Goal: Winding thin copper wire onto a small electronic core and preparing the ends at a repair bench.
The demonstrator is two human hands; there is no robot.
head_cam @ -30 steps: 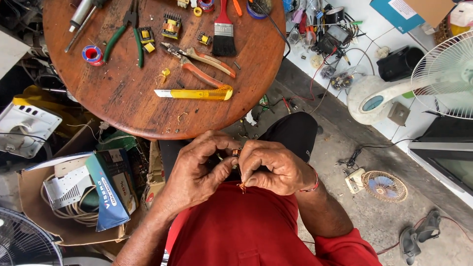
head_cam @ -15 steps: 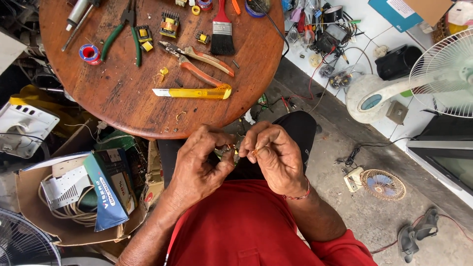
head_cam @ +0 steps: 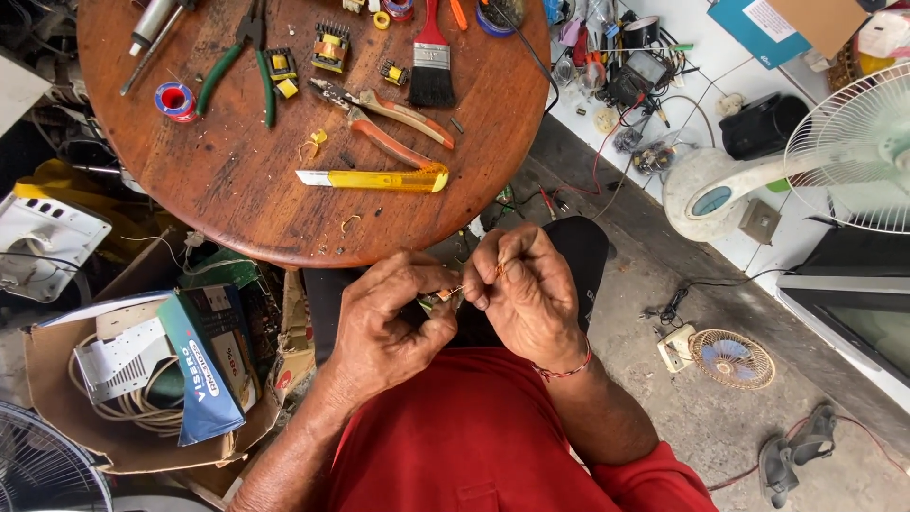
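My left hand [head_cam: 393, 322] and my right hand [head_cam: 526, 294] meet in front of my red shirt, just below the round wooden table's [head_cam: 237, 204] near edge. Between the fingertips sits a small electronic part [head_cam: 442, 300] with thin wire ends. My left hand pinches the part from the left. My right thumb and forefinger pinch a thin wire coming off it. Most of the part is hidden by my fingers.
On the table lie a yellow utility knife [head_cam: 379, 179], orange-handled pliers [head_cam: 384, 118], green-handled pliers [head_cam: 245, 62], a red-handled brush [head_cam: 432, 57], a tape roll [head_cam: 175, 99] and small yellow coil parts [head_cam: 330, 45]. A cardboard box of cables [head_cam: 142, 379] stands left, a white fan [head_cam: 834, 152] right.
Both hands have lifted slightly toward the table edge, and the fingers have shifted around the small part. The right hand now pinches the wire higher up.
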